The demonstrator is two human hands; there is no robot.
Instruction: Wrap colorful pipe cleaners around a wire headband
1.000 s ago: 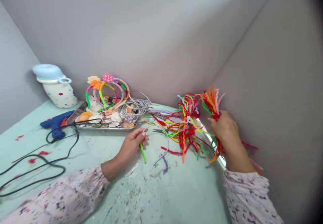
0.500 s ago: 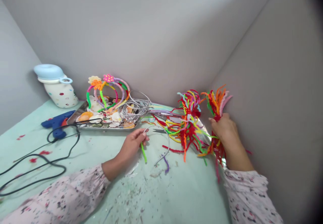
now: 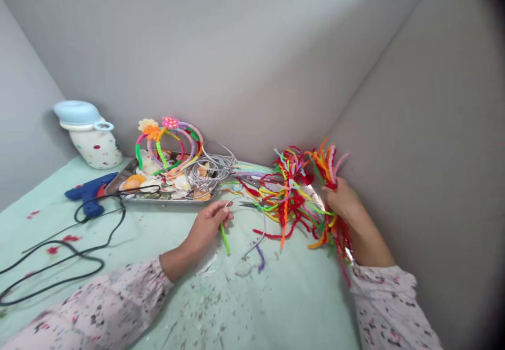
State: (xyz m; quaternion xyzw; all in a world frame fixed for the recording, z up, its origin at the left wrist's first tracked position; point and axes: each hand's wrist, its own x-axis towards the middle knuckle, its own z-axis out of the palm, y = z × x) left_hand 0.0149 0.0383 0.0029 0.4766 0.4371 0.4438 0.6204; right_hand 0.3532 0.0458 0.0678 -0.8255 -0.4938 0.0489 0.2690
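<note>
My left hand (image 3: 213, 222) pinches a thin grey wire hoop (image 3: 263, 229) near the middle, and a short bright green pipe cleaner (image 3: 224, 239) hangs below its fingers. On the right, my right hand (image 3: 342, 198) is closed round a bundle of multicoloured pipe cleaners (image 3: 326, 163), whose ends fan out above and below the fist. Just left of that bundle lies a second bunch of pipe cleaners (image 3: 290, 202), mostly red. Dark scissor blades (image 3: 248, 205) show behind the hoop. A purple piece (image 3: 260, 257) lies by the hoop's lower end.
A metal tray (image 3: 173, 201) holds shells, decorated hoops (image 3: 162, 147) and coiled grey wire (image 3: 215, 173). Left of it are a blue glue gun (image 3: 90, 192) with a black cord (image 3: 112, 234) and a spotted bottle (image 3: 97, 146). Grey walls stand behind and to the right.
My right hand has shifted slightly left with its bundle, whose tips now sit lower and further left. The neighbouring bunch has shifted slightly too. My left hand has stayed put.
</note>
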